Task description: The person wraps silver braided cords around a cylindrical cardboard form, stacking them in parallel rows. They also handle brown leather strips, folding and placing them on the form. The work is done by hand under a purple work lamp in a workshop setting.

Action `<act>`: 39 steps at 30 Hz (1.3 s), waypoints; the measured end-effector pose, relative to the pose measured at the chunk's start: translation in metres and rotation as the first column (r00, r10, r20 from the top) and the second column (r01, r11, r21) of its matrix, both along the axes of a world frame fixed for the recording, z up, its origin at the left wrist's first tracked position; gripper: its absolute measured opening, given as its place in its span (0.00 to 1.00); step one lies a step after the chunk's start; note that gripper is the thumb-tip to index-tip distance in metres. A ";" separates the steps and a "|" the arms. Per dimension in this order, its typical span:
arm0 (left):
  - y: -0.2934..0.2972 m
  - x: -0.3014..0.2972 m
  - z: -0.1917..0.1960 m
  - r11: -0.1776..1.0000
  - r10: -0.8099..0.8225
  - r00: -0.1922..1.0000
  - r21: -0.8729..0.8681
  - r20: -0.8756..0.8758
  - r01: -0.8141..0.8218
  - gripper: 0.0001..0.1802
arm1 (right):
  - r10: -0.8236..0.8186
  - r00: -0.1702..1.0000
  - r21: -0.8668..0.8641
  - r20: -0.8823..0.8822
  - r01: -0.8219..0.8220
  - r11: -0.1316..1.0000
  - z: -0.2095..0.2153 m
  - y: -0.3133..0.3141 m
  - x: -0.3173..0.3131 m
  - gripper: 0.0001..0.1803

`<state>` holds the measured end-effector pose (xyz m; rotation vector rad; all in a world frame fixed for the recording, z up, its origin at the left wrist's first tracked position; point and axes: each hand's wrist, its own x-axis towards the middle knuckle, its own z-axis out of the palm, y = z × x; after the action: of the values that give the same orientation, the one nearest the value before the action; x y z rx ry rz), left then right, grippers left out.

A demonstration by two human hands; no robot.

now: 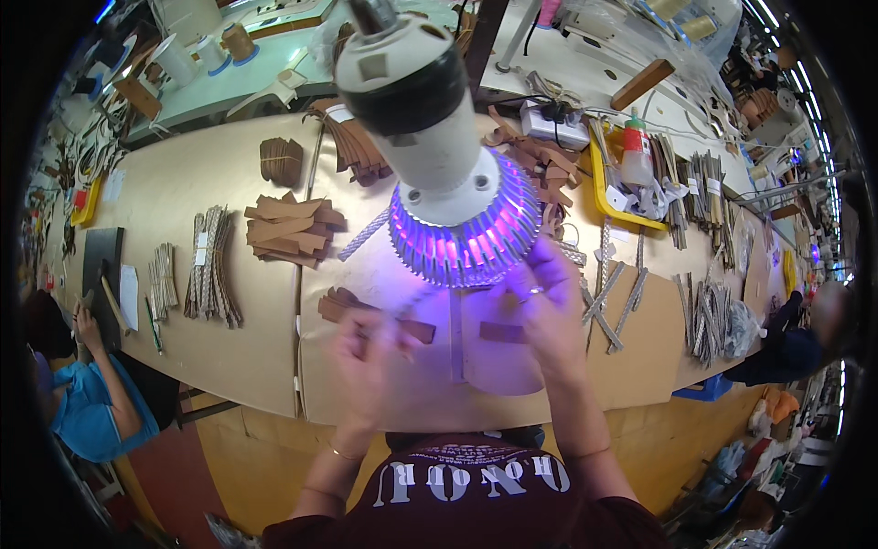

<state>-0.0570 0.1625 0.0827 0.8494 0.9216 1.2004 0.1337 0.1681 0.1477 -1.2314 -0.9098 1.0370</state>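
Observation:
A lamp with a ribbed metal rim (466,224) glows violet in front of me and hides part of the work. My left hand (364,352), blurred by motion, is closed below the lamp's left side, above a few brown leather strips (416,331). From its fingers a blurred grey braided strap (416,300) runs up toward the lamp. At the lamp's lower right edge is my right hand (553,311), its fingers curled together; what they hold is hidden. Another brown strip (503,332) lies beside the right hand. Both forearms come in from below.
Leather pieces (293,229) and bundled braided straps (212,265) lie on the table (247,366) at left. A yellow tray (599,174) with a glue bottle (636,151) stands at back right; loose straps (604,306) lie nearer. A co-worker in blue (101,407) sits left.

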 end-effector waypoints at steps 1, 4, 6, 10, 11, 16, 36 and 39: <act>-0.012 0.006 0.000 0.983 -0.092 0.989 0.149 -0.114 0.109 0.11 | -0.025 0.992 -0.012 -0.126 0.024 1.000 0.000 -0.001 0.001 0.09; -0.031 0.019 -0.006 0.679 -0.166 0.858 0.574 -0.486 0.457 0.16 | -0.050 0.850 -0.076 -0.525 0.012 0.997 0.012 -0.022 0.015 0.10; -0.035 0.025 -0.014 0.519 -0.063 0.802 0.667 -0.595 0.535 0.20 | 0.069 0.842 -0.002 -0.536 -0.083 0.997 0.023 -0.033 0.039 0.11; -0.044 0.030 -0.029 0.640 0.078 0.789 0.637 -0.610 0.429 0.27 | 0.169 0.941 -0.273 0.292 -0.087 0.958 0.043 -0.056 0.062 0.13; -0.047 0.031 -0.033 0.682 0.097 0.787 0.617 -0.609 0.393 0.28 | 0.211 0.818 -0.338 0.536 -0.022 0.941 0.041 -0.059 0.056 0.12; -0.050 0.041 -0.047 0.784 0.026 0.774 0.493 -0.633 0.377 0.34 | 0.334 0.672 -0.469 0.661 0.022 0.883 0.026 -0.050 0.017 0.14; -0.054 0.041 -0.051 0.781 -0.051 0.742 0.437 -0.668 0.447 0.32 | 0.260 0.746 -0.478 0.613 0.088 0.874 -0.005 -0.043 0.002 0.22; -0.054 0.041 -0.050 0.780 -0.057 0.736 0.430 -0.675 0.454 0.32 | 0.271 0.728 -0.471 0.630 0.081 0.879 -0.005 -0.042 0.003 0.22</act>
<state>-0.0161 0.1081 0.0325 1.9137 0.9148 0.9319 0.1370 0.1260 0.1422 -2.0874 -1.3453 0.9122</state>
